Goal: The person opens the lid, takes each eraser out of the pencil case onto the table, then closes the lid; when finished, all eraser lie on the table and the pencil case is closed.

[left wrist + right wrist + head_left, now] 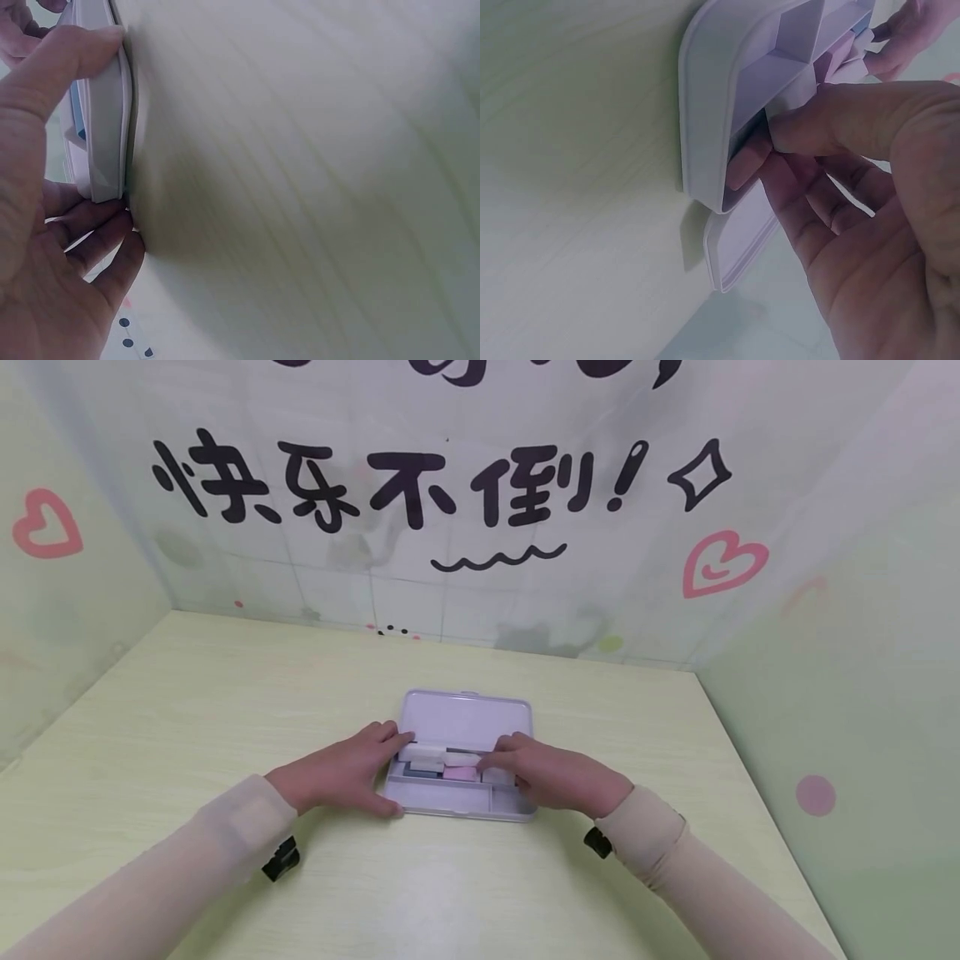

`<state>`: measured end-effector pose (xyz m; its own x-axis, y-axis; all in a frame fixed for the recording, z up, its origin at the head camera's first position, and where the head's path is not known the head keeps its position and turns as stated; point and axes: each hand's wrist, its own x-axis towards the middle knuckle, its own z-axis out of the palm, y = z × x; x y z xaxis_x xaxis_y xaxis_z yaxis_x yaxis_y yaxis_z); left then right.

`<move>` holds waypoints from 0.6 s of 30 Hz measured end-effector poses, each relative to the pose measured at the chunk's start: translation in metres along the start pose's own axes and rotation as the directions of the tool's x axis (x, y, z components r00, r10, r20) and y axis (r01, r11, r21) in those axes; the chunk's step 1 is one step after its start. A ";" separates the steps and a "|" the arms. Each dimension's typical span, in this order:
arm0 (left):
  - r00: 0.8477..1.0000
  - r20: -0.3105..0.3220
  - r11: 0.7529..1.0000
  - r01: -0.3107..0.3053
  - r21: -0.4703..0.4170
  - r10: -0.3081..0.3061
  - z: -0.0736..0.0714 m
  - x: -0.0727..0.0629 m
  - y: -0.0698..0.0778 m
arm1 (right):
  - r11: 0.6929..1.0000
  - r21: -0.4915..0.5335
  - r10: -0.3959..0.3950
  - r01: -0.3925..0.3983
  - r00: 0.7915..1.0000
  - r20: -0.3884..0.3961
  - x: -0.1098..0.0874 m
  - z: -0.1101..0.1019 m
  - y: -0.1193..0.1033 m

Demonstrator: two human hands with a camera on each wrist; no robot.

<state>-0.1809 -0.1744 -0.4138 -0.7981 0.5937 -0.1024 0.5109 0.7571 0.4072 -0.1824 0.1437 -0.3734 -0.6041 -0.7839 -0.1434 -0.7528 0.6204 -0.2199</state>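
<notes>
A lavender pencil case (442, 797) lies on the table with its lid (468, 714) tipped back. My left hand (345, 772) grips the left end, thumb at the front edge and fingers round toward the back. Inside the case, my right hand (551, 772) pinches a whitish eraser-like block (795, 94) between thumb and fingers near the right end. A reddish block (750, 161) shows beside those fingertips. In the back compartment sit a pink block (460, 773) and a dark blue one (423, 772), with whitish blocks behind them. My right fingers partly cover the compartment.
The pale wooden tabletop (420, 885) spreads around the case. A printed white sheet (465, 602) closes off the back, and pale walls (832, 710) stand at both sides. A dark wrist device (282, 858) sits under the left sleeve.
</notes>
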 end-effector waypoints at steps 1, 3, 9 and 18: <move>1.000 -0.001 1.000 -0.001 0.003 0.001 0.000 0.000 0.000 | 1.000 0.003 0.005 -0.005 1.000 0.001 0.000 0.000 0.000; 1.000 -0.002 1.000 -0.002 0.006 0.002 0.001 0.000 0.000 | 1.000 0.010 0.020 -0.020 1.000 0.005 -0.001 0.000 -0.001; 1.000 -0.004 1.000 -0.002 0.016 0.002 -0.001 -0.001 0.002 | 0.997 0.042 0.063 -0.064 0.998 0.010 -0.002 -0.002 -0.001; 1.000 -0.003 1.000 -0.004 0.030 0.004 0.000 -0.001 0.002 | 0.996 0.086 0.038 -0.037 0.999 -0.016 -0.004 -0.003 0.005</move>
<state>-0.1790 -0.1734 -0.4133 -0.7972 0.5958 -0.0976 0.5235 0.7627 0.3798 -0.1850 0.1500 -0.3708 -0.6367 -0.7590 -0.1362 -0.7047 0.6444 -0.2969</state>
